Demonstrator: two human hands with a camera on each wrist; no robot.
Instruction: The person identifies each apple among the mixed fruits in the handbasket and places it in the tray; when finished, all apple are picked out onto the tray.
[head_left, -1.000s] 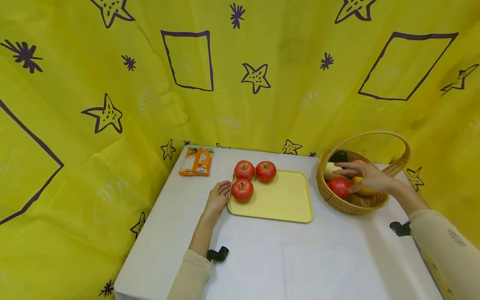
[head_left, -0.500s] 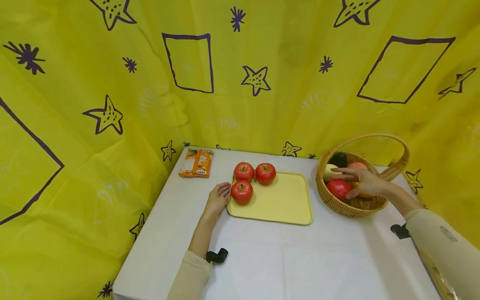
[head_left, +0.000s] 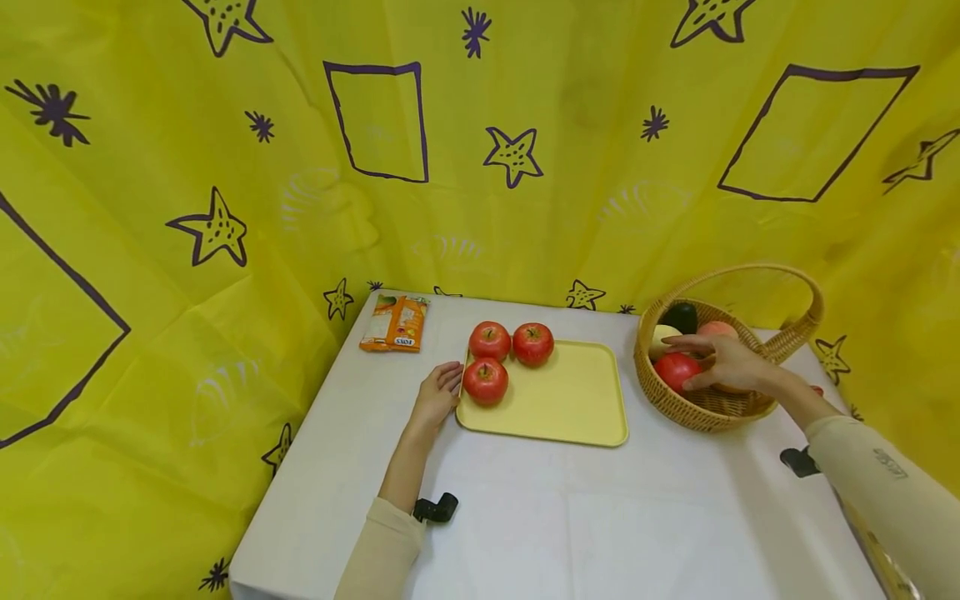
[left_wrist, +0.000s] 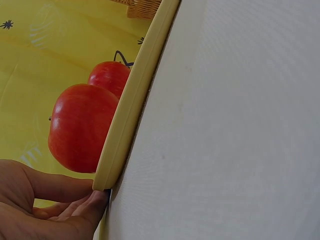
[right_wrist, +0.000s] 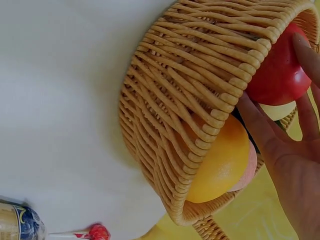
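Observation:
My left hand (head_left: 437, 396) pinches the left edge of a pale yellow tray (head_left: 570, 400). In the left wrist view its fingers (left_wrist: 65, 187) meet at the tray's corner, above and below the rim. Three red apples (head_left: 485, 382) stand grouped at the tray's left end. Over at the wicker basket (head_left: 705, 417), my right hand (head_left: 723, 362) has thumb and fingers around a smooth red round fruit (right_wrist: 280, 70), which still sits inside. Beside it lie a yellow fruit (right_wrist: 222, 162), a pinkish fruit (right_wrist: 247, 167), a pale round one (head_left: 662, 340) and a dark green one (head_left: 681, 317).
An orange packet (head_left: 395, 322) lies at the table's back left. The basket's tall handle (head_left: 750, 268) arches behind my right hand. Near the basket, the right wrist view shows a red lollipop (right_wrist: 99, 232) and a blue-labelled container (right_wrist: 20, 222). A yellow patterned cloth (head_left: 450, 217) hangs behind the table.
My right hand has shifted slightly left and lower in the basket, its thumb and fingers closing around the red fruit. The left hand and the apples have stayed in place.

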